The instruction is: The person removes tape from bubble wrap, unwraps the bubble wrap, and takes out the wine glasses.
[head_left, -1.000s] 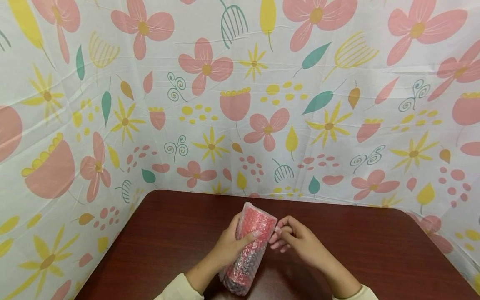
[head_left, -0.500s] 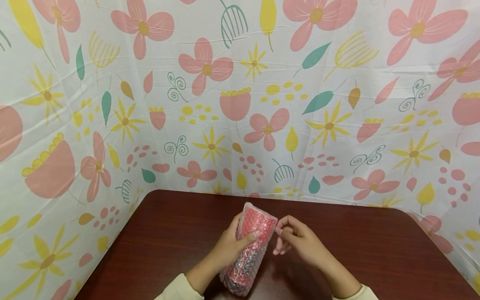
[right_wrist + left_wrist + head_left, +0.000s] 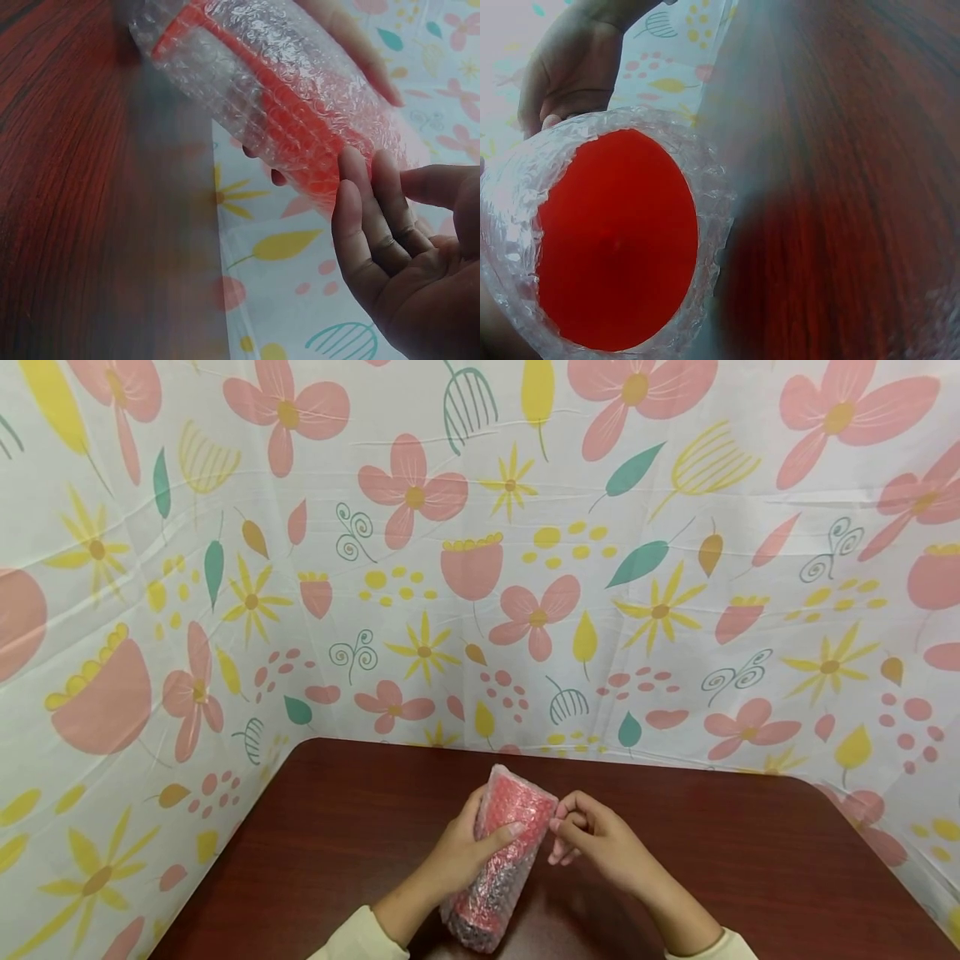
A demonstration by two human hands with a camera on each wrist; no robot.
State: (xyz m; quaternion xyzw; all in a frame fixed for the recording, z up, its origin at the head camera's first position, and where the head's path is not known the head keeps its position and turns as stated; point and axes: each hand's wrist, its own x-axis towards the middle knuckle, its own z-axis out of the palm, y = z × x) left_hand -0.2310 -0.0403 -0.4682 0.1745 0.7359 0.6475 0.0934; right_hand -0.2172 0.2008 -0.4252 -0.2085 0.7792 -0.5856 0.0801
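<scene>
A bubble-wrapped cylinder [image 3: 525,802], red with a dark band lower down, is held tilted over the table. My left hand [image 3: 461,852] grips it from the left, thumb across the front and the other fingers behind. At its upper right corner, the thumb and index finger of my right hand [image 3: 603,843] pinch the edge of the bubble wrap [image 3: 225,82]; the remaining fingers are loosely bent beside it. The left wrist view looks onto a flat, round red end [image 3: 619,240], ringed by clear wrap.
A dark reddish-brown table [image 3: 345,810] with rounded far corners lies under the hands. Behind it and along the left side hangs a white cloth [image 3: 465,677] printed with flowers and leaves. Cream sleeves [image 3: 363,937] cover both forearms.
The lower fingers of my right hand have drawn slightly away from the wrapped cylinder, while thumb and index finger stay at its corner. My left hand keeps the same grip.
</scene>
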